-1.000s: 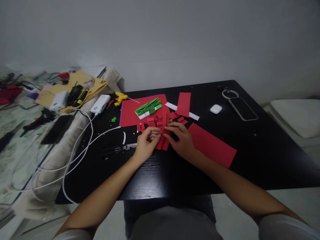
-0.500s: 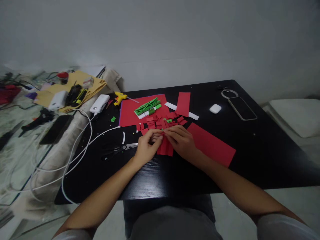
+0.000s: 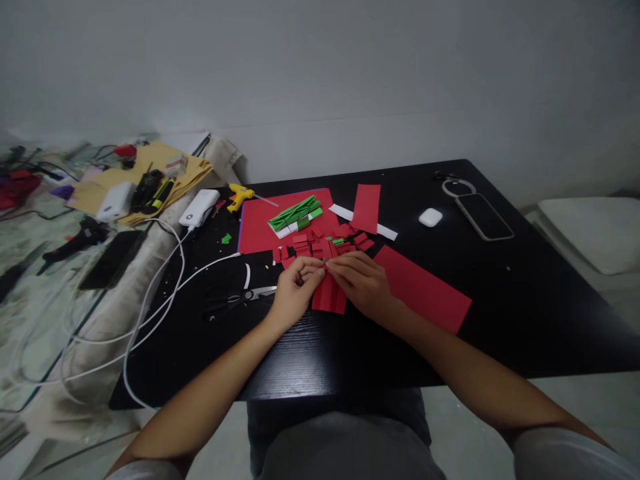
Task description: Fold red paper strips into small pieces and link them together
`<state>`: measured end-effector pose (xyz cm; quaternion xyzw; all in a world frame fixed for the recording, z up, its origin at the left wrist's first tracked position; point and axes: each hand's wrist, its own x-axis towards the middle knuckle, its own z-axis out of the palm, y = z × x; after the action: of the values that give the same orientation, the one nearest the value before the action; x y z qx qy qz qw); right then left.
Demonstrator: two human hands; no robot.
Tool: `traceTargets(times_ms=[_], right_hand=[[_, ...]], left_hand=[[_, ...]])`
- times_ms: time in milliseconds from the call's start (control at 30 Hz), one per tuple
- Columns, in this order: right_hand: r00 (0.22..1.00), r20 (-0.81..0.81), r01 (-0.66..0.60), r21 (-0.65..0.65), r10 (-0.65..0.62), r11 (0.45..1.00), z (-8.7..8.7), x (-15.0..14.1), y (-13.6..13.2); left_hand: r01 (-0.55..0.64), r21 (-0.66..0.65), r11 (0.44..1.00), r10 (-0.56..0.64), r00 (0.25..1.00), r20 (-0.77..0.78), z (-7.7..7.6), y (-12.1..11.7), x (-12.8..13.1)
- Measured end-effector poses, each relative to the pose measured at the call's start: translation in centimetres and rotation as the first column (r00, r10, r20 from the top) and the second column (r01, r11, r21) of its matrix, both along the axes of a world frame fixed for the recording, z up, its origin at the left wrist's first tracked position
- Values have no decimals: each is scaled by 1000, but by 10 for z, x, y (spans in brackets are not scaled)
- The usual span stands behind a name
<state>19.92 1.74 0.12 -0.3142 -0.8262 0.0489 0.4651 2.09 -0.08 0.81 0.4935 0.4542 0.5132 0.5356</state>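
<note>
My left hand [image 3: 293, 290] and my right hand [image 3: 365, 281] meet at the middle of the table, thumbs and fingertips pinched together. Between them is a creased piece of red paper [image 3: 330, 297], its lower part showing below the fingers. A tiny bit of green shows at the fingertips; what exactly is pinched there is partly hidden. Just beyond the fingers lies a pile of small folded red paper pieces [image 3: 303, 245] with a few green ones [image 3: 339, 241]. Black-handled scissors [image 3: 249, 295] lie left of my left hand, blades toward it.
A red sheet [image 3: 425, 287] lies by my right forearm. Behind are folded green paper [image 3: 296, 213], a red rectangle [image 3: 367, 208] on a white strip and a yellow glue gun [image 3: 241, 195]. White cables [image 3: 183, 267] cross the left; a phone [image 3: 485, 217] and white case [image 3: 431, 217] lie right.
Both hands stay at the same spot with only slight finger movement. The lower end of the red paper has shifted a little toward me and to the left.
</note>
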Motion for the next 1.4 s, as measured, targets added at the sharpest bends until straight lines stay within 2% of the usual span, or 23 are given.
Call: traceTargets(times_ms=[167, 267, 433, 633, 867, 1067, 1167, 1233, 1267, 1333, 1400], right_hand=[[1000, -19, 16, -37, -17, 999, 2, 0, 0], [999, -53, -9, -45, 6, 999, 0, -1, 3], [996, -86, -36, -12, 35, 999, -6, -3, 5], [997, -73, -30, -5, 30, 1000, -1, -3, 3], [996, -66, -61, -13, 60, 998, -4, -2, 4], [993, -56, -105, -30, 103, 994, 3, -3, -2], [983, -182, -29, -121, 7, 992, 4, -6, -5], [936, -337, 3, -278, -101, 961, 2, -9, -5], [904, -409, -50, -386, -122, 921, 1, -10, -4], [854, -503, -230, -594, -133, 771, -1, -13, 0], [860, -494, -323, -721, -127, 613, -3, -15, 4]], left_hand=[[54, -190, 980, -30, 991, 127, -2, 4, -3], [85, -243, 966, -36, 979, 200, -4, 5, -3], [69, -189, 980, -23, 971, 237, -5, 8, -5], [60, -175, 983, -12, 965, 263, -4, 9, -7], [39, -167, 985, 8, 963, 269, -5, 8, -5], [28, -150, 988, 8, 971, 238, -7, 11, -8], [-28, -146, 989, 57, 978, 202, -6, 14, -12], [-56, -150, 987, 85, 978, 188, -6, 15, -13], [-64, -151, 986, 92, 979, 183, -6, 15, -13], [-69, -151, 986, 96, 980, 177, -6, 14, -12], [-67, -152, 986, 93, 980, 175, -5, 13, -10]])
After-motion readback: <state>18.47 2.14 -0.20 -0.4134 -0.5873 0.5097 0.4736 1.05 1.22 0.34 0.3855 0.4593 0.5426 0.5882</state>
